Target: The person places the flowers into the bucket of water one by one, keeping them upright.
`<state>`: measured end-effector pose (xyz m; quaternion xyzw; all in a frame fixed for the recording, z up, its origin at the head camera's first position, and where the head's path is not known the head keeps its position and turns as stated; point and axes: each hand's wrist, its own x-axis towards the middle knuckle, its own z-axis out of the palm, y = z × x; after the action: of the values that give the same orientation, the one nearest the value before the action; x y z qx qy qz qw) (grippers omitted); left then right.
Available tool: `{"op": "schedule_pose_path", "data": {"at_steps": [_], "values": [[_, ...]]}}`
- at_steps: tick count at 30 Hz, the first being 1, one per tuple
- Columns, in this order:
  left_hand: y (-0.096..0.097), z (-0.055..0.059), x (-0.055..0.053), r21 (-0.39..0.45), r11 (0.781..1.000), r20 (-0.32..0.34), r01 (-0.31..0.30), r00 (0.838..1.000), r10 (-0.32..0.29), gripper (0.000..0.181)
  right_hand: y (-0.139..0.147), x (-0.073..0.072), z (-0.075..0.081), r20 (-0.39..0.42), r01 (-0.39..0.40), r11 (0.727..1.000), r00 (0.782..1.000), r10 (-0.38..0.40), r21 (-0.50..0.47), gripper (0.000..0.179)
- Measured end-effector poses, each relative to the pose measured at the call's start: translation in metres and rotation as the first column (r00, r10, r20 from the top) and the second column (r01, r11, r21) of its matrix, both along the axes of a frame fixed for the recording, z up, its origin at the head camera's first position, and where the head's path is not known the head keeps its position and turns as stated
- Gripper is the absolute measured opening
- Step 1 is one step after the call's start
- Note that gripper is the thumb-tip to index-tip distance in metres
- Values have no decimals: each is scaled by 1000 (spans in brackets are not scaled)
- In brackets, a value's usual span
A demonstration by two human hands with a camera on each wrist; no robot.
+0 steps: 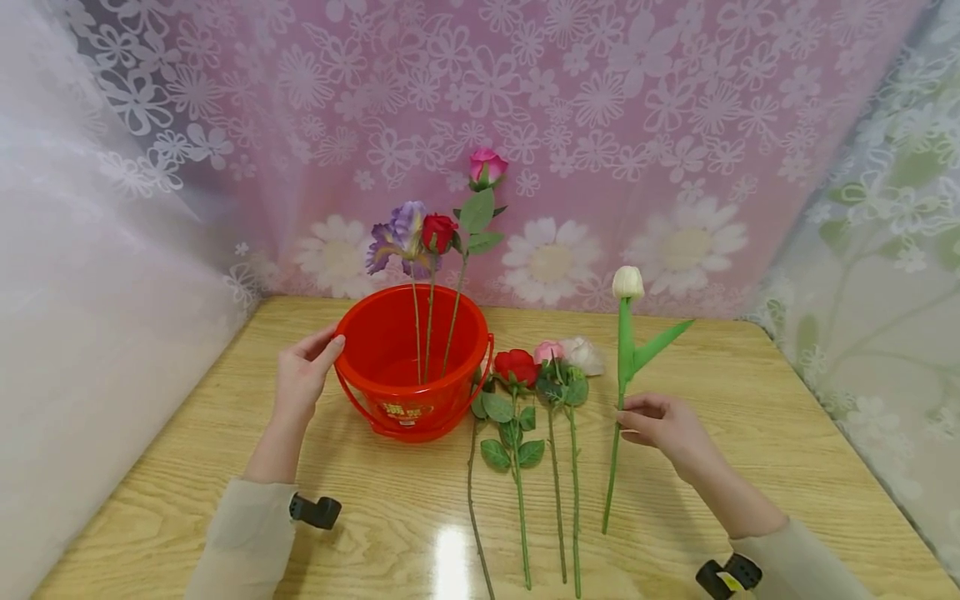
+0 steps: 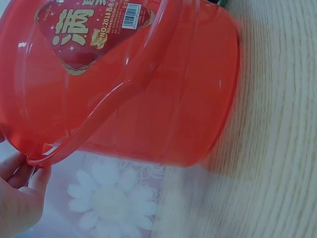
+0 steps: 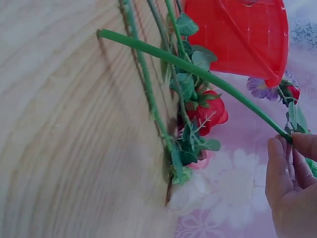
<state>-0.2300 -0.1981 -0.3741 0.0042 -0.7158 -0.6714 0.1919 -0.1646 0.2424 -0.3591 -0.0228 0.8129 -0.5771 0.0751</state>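
My left hand point(image 1: 302, 375) grips the left rim of a red plastic bucket point(image 1: 408, 408), thumb outside, near where the handle joins in the left wrist view. Three artificial flowers stand in the bucket: a purple iris point(image 1: 397, 236), a red rose point(image 1: 438, 233) and a taller pink rose point(image 1: 487, 167). On the right, my right hand point(image 1: 671, 433) pinches the green stem of a white tulip point(image 1: 627, 283) between thumb and fingers. The tulip is upright, slightly tilted, its stem end pointing down and to the left. In the right wrist view its stem point(image 3: 198, 74) crosses in front of other stems.
Between bucket and tulip, several flowers lie on the wooden table point(image 1: 375, 517), among them a red flower point(image 1: 516, 367), a pink one point(image 1: 549, 351) and a white one point(image 1: 583, 356). Their stems point toward me. A floral curtain point(image 1: 420, 100) hangs behind the table.
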Motion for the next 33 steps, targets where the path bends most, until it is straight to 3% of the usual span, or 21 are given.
{"op": "schedule_pose_path", "data": {"at_steps": [15,33], "values": [[2,-1,-2,11,1000,-57,6,998,-6,34,-26,-20,21,-35,-28,998,999,26,-58,36],[0,1,1,-8,1000,-20,1,1000,-1,35,-67,-42,49,-91,-42,988,995,29,-148,35]]}}
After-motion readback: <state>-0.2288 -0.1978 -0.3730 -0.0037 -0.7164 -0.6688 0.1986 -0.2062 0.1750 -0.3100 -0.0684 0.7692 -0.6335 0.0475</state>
